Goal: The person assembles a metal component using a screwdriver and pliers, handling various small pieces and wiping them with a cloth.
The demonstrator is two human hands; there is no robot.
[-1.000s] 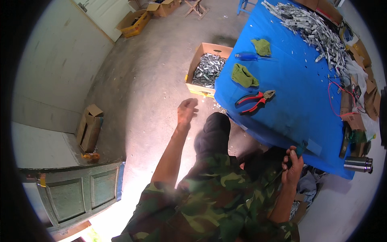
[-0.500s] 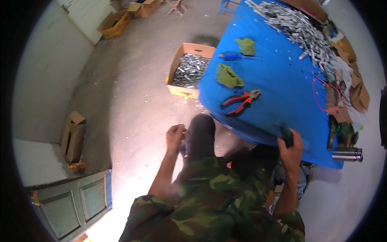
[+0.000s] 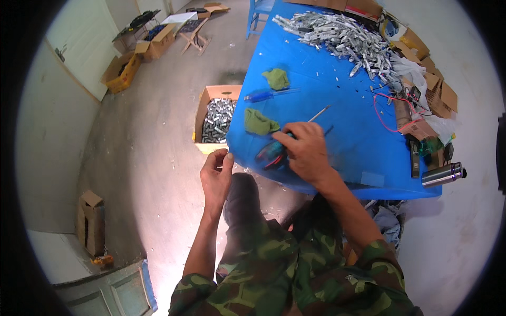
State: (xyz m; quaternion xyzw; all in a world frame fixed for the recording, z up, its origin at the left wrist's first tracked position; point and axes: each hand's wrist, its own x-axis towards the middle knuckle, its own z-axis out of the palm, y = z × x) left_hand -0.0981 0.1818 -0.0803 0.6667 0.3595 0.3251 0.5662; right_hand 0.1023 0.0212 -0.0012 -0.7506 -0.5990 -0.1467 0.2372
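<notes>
Light: bright, even daylight, strongest on the concrete floor [image 3: 158, 158] below centre.
Glare: washed-out patch near the knee.
Shadows: soft, short.
Distortion: fisheye bending; black rim.
Focus: sharp centrally, softer outward.

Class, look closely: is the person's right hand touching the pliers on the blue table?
Touching. The head view shows the right hand lying over the pliers, fingers on their handles.

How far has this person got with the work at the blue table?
Done: a cardboard box on the floor holds small metal pieces. In hand: the right hand rests on red-handled pliers; the left hand touches the blue table corner. Left: a big heap of silver metal pieces on the table.
</notes>
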